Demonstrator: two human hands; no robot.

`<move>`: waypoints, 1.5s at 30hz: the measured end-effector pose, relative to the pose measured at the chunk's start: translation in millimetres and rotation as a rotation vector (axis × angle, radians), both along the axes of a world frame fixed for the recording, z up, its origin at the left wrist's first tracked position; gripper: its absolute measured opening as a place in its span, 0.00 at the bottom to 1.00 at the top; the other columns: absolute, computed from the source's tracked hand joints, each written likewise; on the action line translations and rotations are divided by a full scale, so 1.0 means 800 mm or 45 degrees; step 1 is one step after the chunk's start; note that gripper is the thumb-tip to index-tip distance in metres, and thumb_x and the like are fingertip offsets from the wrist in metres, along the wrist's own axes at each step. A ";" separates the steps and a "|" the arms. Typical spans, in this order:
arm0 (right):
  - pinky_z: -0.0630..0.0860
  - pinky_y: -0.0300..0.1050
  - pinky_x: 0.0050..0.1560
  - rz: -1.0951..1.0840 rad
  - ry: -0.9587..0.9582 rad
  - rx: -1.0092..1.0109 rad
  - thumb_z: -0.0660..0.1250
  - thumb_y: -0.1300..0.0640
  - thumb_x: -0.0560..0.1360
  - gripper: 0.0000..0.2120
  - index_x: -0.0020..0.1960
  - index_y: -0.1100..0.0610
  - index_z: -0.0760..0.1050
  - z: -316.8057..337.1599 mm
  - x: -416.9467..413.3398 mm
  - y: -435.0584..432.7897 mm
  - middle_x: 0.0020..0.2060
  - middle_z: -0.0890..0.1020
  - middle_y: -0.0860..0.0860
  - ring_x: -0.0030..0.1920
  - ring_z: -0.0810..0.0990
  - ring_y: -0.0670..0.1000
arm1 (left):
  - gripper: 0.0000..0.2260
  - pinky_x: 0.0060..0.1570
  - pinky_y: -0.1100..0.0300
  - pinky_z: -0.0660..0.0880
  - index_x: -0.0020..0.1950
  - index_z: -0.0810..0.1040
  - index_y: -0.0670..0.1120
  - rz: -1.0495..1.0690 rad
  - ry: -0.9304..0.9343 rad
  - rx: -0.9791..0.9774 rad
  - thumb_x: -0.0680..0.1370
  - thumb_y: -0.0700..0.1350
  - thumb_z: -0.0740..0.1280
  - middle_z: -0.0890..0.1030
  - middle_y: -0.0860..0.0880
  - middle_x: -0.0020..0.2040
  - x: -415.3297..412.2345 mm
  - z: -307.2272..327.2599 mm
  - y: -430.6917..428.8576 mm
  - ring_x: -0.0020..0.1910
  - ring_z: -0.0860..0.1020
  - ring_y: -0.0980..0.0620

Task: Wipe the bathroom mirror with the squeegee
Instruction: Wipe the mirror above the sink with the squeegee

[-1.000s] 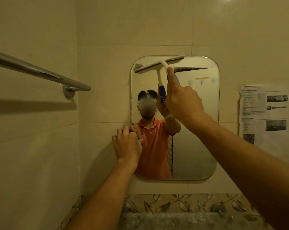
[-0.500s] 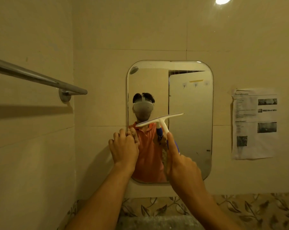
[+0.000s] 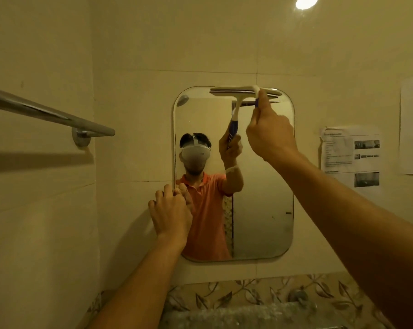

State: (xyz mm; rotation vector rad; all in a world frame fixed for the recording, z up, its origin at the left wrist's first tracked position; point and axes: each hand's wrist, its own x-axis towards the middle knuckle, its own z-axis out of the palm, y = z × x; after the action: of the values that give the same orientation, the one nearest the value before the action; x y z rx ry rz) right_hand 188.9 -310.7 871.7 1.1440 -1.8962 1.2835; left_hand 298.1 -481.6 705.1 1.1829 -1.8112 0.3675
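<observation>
- Half a second ago our squeegee [image 3: 245, 91] sat mid-mirror; now it lies along the mirror [image 3: 260, 210] top edge.
- Our right hand [image 3: 269, 134], raised, has its grip clamped on the handle.
- Our left hand [image 3: 169, 214], fingers curled, rests at the mirror's left edge.

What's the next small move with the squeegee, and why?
Probably pull the squeegee straight down. Its blade lies level along the top right edge of the mirror, the right hand grips the handle, and the glass below lies unobstructed.
</observation>
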 end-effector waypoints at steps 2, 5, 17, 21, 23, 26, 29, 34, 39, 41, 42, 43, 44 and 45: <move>0.67 0.42 0.24 -0.037 0.015 0.020 0.54 0.56 0.85 0.31 0.81 0.43 0.42 0.001 0.003 -0.008 0.33 0.73 0.53 0.28 0.72 0.49 | 0.09 0.53 0.53 0.71 0.52 0.84 0.49 0.001 -0.005 -0.005 0.77 0.52 0.70 0.76 0.50 0.56 0.000 0.000 -0.001 0.56 0.73 0.49; 0.65 0.41 0.26 -0.066 0.028 0.062 0.55 0.57 0.84 0.33 0.81 0.45 0.40 -0.019 0.013 -0.010 0.34 0.73 0.53 0.29 0.72 0.49 | 0.10 0.53 0.53 0.70 0.53 0.83 0.49 0.005 -0.012 -0.029 0.78 0.53 0.70 0.76 0.50 0.56 0.001 -0.001 -0.002 0.56 0.73 0.49; 0.68 0.42 0.24 -0.085 -0.022 0.299 0.51 0.51 0.85 0.35 0.78 0.41 0.28 -0.208 0.040 -0.010 0.31 0.74 0.51 0.27 0.73 0.48 | 0.18 0.56 0.53 0.71 0.61 0.80 0.49 -0.029 -0.041 -0.007 0.78 0.59 0.67 0.75 0.50 0.61 0.006 0.000 -0.002 0.59 0.73 0.49; 0.70 0.41 0.27 -0.044 -0.048 0.340 0.49 0.49 0.85 0.33 0.79 0.41 0.29 -0.228 0.037 0.004 0.32 0.75 0.50 0.28 0.72 0.47 | 0.16 0.55 0.53 0.71 0.59 0.82 0.49 -0.037 -0.016 0.011 0.78 0.58 0.68 0.75 0.50 0.60 0.006 0.001 0.001 0.58 0.72 0.49; 0.72 0.42 0.27 0.003 -0.023 0.328 0.49 0.48 0.85 0.31 0.80 0.40 0.33 -0.215 0.038 0.014 0.31 0.75 0.49 0.27 0.72 0.47 | 0.16 0.55 0.53 0.71 0.60 0.82 0.49 -0.041 -0.015 -0.004 0.78 0.58 0.68 0.75 0.50 0.60 0.006 0.000 0.001 0.58 0.73 0.49; 0.68 0.39 0.24 0.086 -0.062 0.056 0.41 0.36 0.78 0.29 0.78 0.36 0.42 -0.158 0.029 0.029 0.28 0.72 0.49 0.25 0.69 0.46 | 0.18 0.54 0.54 0.71 0.62 0.80 0.49 -0.036 -0.035 -0.028 0.78 0.59 0.68 0.75 0.50 0.59 0.007 0.000 0.000 0.57 0.73 0.49; 0.71 0.41 0.23 0.005 -0.054 -0.097 0.45 0.44 0.85 0.25 0.80 0.39 0.46 -0.076 -0.005 0.026 0.30 0.71 0.51 0.25 0.68 0.47 | 0.18 0.54 0.53 0.71 0.63 0.80 0.49 -0.024 -0.035 -0.028 0.78 0.58 0.67 0.75 0.49 0.60 0.006 -0.001 0.000 0.58 0.73 0.49; 0.82 0.54 0.33 -0.120 -0.060 -0.005 0.50 0.53 0.86 0.27 0.81 0.42 0.44 0.001 -0.016 0.015 0.33 0.73 0.53 0.30 0.74 0.51 | 0.18 0.54 0.53 0.71 0.63 0.81 0.49 -0.028 -0.022 -0.034 0.78 0.58 0.68 0.76 0.49 0.60 0.004 -0.003 -0.003 0.58 0.73 0.48; 0.69 0.41 0.24 -0.136 -0.060 -0.002 0.53 0.55 0.85 0.32 0.81 0.44 0.38 -0.029 -0.012 0.002 0.33 0.72 0.52 0.28 0.73 0.48 | 0.18 0.54 0.51 0.72 0.61 0.81 0.48 -0.034 -0.029 -0.044 0.78 0.57 0.68 0.76 0.48 0.59 0.004 -0.002 -0.003 0.57 0.74 0.47; 0.66 0.41 0.25 -0.142 -0.064 0.025 0.53 0.55 0.85 0.32 0.81 0.44 0.38 -0.058 -0.007 0.002 0.32 0.73 0.52 0.28 0.72 0.48 | 0.18 0.54 0.51 0.71 0.60 0.81 0.47 -0.028 -0.032 -0.042 0.78 0.57 0.68 0.75 0.48 0.59 0.004 -0.001 -0.003 0.57 0.73 0.47; 0.67 0.41 0.25 -0.142 -0.065 0.039 0.53 0.55 0.85 0.32 0.81 0.44 0.37 -0.074 -0.005 0.002 0.32 0.73 0.52 0.27 0.72 0.48 | 0.18 0.54 0.51 0.71 0.60 0.81 0.47 -0.027 -0.032 -0.039 0.78 0.57 0.68 0.75 0.48 0.59 0.004 -0.001 -0.003 0.57 0.73 0.47; 0.68 0.42 0.25 -0.139 -0.069 0.053 0.53 0.54 0.85 0.32 0.81 0.44 0.36 -0.090 -0.003 0.003 0.31 0.73 0.52 0.27 0.72 0.48 | 0.18 0.54 0.51 0.71 0.61 0.81 0.47 -0.026 -0.034 -0.039 0.77 0.58 0.69 0.75 0.48 0.59 0.004 -0.002 -0.004 0.57 0.73 0.47; 0.69 0.43 0.25 -0.137 -0.078 0.066 0.53 0.54 0.85 0.32 0.80 0.43 0.36 -0.107 -0.001 0.004 0.31 0.74 0.52 0.27 0.73 0.49 | 0.18 0.54 0.51 0.71 0.61 0.81 0.47 -0.026 -0.038 -0.042 0.77 0.57 0.69 0.75 0.47 0.58 0.003 -0.002 -0.003 0.57 0.73 0.46; 0.71 0.44 0.25 -0.136 -0.091 0.082 0.52 0.53 0.85 0.32 0.80 0.43 0.35 -0.122 0.000 0.006 0.31 0.74 0.52 0.27 0.73 0.49 | 0.18 0.53 0.51 0.71 0.60 0.81 0.47 -0.027 -0.043 -0.049 0.76 0.57 0.70 0.76 0.47 0.58 0.004 -0.002 -0.002 0.56 0.74 0.46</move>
State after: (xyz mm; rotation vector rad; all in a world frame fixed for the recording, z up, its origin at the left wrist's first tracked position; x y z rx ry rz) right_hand 189.1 -306.1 774.0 1.0262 -2.0359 1.2282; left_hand 300.9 -483.3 703.8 1.1368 -1.8362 0.4101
